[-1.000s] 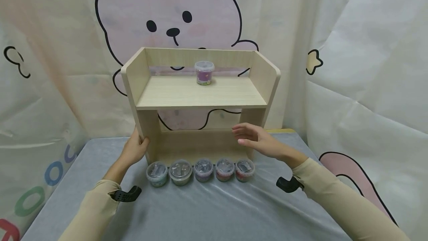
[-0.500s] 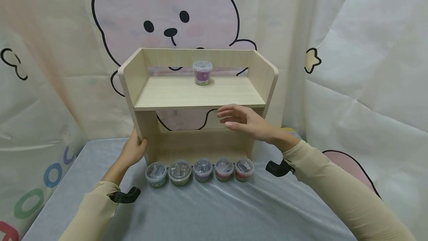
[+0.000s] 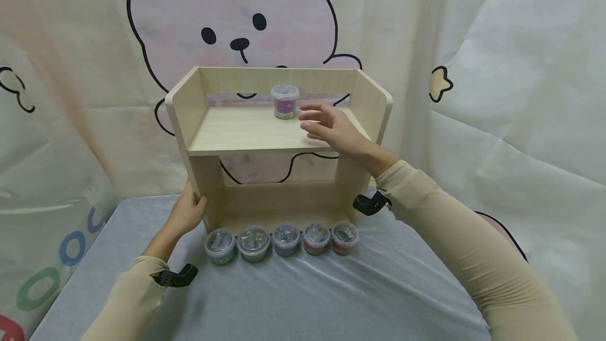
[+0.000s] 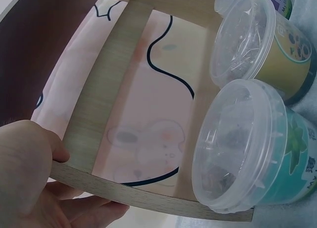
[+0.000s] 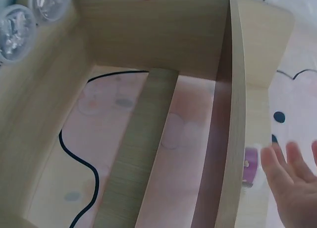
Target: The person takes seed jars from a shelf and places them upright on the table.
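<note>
A light wooden two-tier shelf point(image 3: 284, 141) stands on the table. My left hand point(image 3: 186, 213) grips its left side panel, thumb inside and fingers outside in the left wrist view. My right hand point(image 3: 333, 129) reaches over the upper board, fingers spread and slightly bent, with nothing in it. Just left of those fingertips, a small clear-lidded tub with purple contents point(image 3: 285, 102) stands upright on the upper board. In the right wrist view, the purple tub point(image 5: 250, 167) shows partly behind the board's edge, beside the fingers.
Several similar lidded tubs line up along the shelf's front foot, among them a teal one point(image 3: 220, 246) at the left end and a red one point(image 3: 344, 238) at the right. A grey-blue cloth point(image 3: 265, 299) covers the table. Behind hangs a printed curtain point(image 3: 402, 25).
My right hand has risen from in front of the lower compartment to the upper board, moving left toward the purple tub. The left hand keeps its hold on the side panel.
</note>
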Tool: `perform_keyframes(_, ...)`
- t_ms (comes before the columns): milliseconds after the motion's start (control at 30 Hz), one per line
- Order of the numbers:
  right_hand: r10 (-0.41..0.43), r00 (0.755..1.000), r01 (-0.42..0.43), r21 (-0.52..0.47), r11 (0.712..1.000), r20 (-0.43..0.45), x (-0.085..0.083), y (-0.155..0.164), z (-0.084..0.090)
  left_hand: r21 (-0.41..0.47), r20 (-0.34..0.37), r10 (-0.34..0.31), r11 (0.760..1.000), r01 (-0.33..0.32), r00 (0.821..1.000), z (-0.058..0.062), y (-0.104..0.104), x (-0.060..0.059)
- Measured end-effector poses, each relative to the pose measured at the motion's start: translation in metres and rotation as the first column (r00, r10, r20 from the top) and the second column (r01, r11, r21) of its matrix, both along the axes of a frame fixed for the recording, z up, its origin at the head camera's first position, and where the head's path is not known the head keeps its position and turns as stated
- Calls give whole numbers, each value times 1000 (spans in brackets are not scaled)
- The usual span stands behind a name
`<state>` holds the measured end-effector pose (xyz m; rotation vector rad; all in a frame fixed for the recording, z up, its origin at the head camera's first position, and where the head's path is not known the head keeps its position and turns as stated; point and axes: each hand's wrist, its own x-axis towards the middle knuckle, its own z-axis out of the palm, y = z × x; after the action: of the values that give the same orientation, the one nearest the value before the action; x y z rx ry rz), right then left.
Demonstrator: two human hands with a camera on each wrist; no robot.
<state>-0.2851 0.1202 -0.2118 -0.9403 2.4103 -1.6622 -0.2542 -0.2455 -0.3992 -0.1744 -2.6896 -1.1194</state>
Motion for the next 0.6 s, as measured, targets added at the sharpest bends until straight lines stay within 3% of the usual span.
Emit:
perform_keyframes(200,-135,990,136,-28,990,31,-25,-15,5,0,-22,0,1000,0,1000,-1,1,0)
perform_keyframes(367,-235,960,243,-34,969,153,-42,-29,5,4,-27,0,1000,0,1000,0,2,0)
perform_keyframes(600,-257,928,291,-95,952,270,-66,-49,2,-1,-29,10,1000,-10,1000,0,2,1)
